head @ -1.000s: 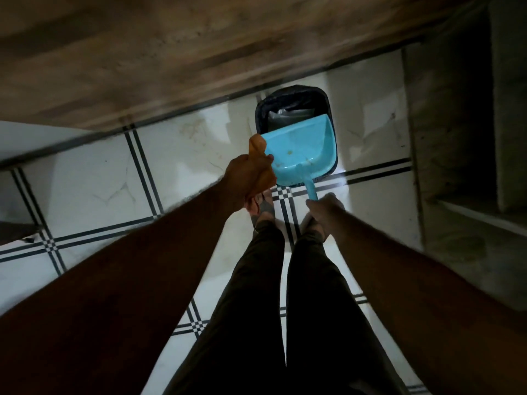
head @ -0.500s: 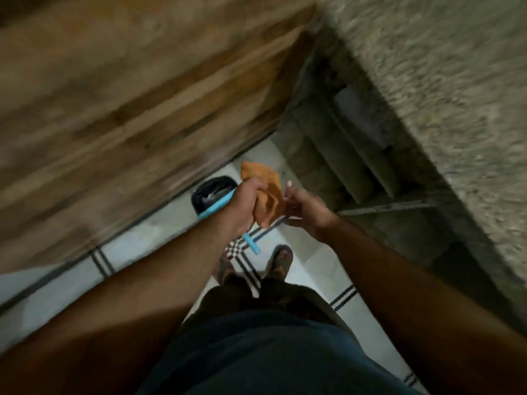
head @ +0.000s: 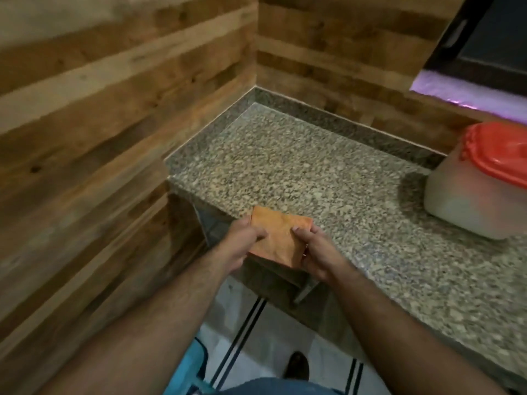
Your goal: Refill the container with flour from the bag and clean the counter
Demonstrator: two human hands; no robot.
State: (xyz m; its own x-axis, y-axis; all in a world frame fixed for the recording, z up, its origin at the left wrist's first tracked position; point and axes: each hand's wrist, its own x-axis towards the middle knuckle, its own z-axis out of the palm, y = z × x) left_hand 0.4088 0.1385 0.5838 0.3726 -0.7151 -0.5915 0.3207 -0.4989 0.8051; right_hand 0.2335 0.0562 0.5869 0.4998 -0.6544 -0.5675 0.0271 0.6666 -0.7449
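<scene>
Granite counter (head: 285,166), both hands (head: 242,240) pinching orange cloth (head: 278,238)

Both hands, left (head: 241,244) and right (head: 319,252), pinch an orange cloth (head: 278,238), seemingly folded, above the granite counter (head: 299,172)

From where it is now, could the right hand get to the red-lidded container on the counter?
Probably yes. Bare granite counter lies between the right hand and the container, nothing standing between. But its fingers grip the orange cloth together with the left hand.
</scene>
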